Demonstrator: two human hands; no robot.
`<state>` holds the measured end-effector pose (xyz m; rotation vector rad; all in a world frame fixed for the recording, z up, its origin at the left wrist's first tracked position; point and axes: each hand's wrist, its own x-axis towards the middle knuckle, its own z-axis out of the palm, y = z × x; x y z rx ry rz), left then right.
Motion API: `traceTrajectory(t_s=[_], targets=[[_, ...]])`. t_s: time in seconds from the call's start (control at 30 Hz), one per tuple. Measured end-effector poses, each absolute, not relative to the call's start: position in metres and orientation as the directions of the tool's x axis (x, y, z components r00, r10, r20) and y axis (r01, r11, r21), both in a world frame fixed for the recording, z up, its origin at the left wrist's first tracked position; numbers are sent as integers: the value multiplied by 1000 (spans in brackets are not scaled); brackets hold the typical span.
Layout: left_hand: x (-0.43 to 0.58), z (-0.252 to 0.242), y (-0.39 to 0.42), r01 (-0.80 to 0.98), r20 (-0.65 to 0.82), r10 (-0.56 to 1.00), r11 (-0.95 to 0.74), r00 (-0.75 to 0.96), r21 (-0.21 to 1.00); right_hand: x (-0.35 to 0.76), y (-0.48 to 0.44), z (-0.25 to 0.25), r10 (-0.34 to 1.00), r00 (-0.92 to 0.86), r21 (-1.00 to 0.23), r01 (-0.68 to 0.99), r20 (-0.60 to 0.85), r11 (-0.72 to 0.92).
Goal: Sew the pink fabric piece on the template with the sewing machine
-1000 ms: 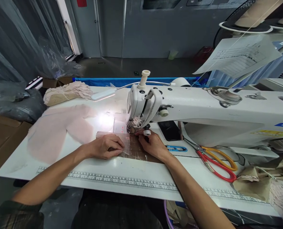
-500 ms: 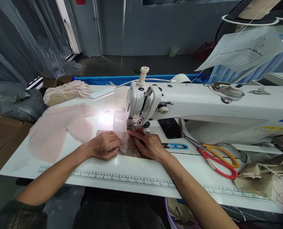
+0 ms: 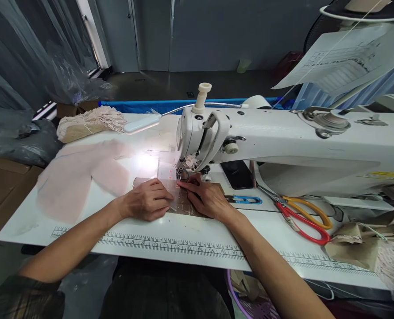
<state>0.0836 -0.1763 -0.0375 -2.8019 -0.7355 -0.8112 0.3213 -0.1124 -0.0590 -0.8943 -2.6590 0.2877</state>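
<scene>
My left hand (image 3: 148, 200) lies curled over a small clear plastic piece (image 3: 174, 191) on the sewing table, fingers bent and pressing it down. My right hand (image 3: 207, 198) rests beside it, fingertips pinched on the same piece just in front of the presser foot (image 3: 183, 174) of the white sewing machine (image 3: 283, 141). Pink marks show on the plastic under the needle. A brown patch (image 3: 183, 204) of the table surface lies beneath both hands.
Pale pink fabric (image 3: 80, 175) is spread at the left, with a bundle of cream lace (image 3: 90, 122) behind it. A lamp (image 3: 142, 124) lights the needle area. Blue thread snips (image 3: 246, 200) and orange-red scissors (image 3: 303, 219) lie to the right. A ruler (image 3: 170, 248) runs along the front edge.
My right hand has slid left from the machine's knob onto the plastic piece, meeting my left hand. The piece has shifted slightly toward the needle.
</scene>
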Motion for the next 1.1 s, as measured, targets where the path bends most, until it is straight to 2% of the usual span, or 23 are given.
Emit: traceTrajectory(t_s=[0.6, 0.87, 1.0, 1.1], targets=[[84, -41, -177, 425, 503, 396, -903, 768, 61, 321, -113, -59, 619, -744, -273, 559, 251, 783], [85, -41, -179, 442, 487, 420, -894, 766, 76, 324, -113, -56, 446, -818, -294, 353, 364, 888], [87, -40, -177, 449, 501, 456, -882, 736, 143, 324, -114, -53, 460, -818, -292, 371, 345, 881], [88, -35, -169, 423, 444, 493, -870, 748, 254, 324, -115, -50, 464, -824, -290, 381, 325, 878]])
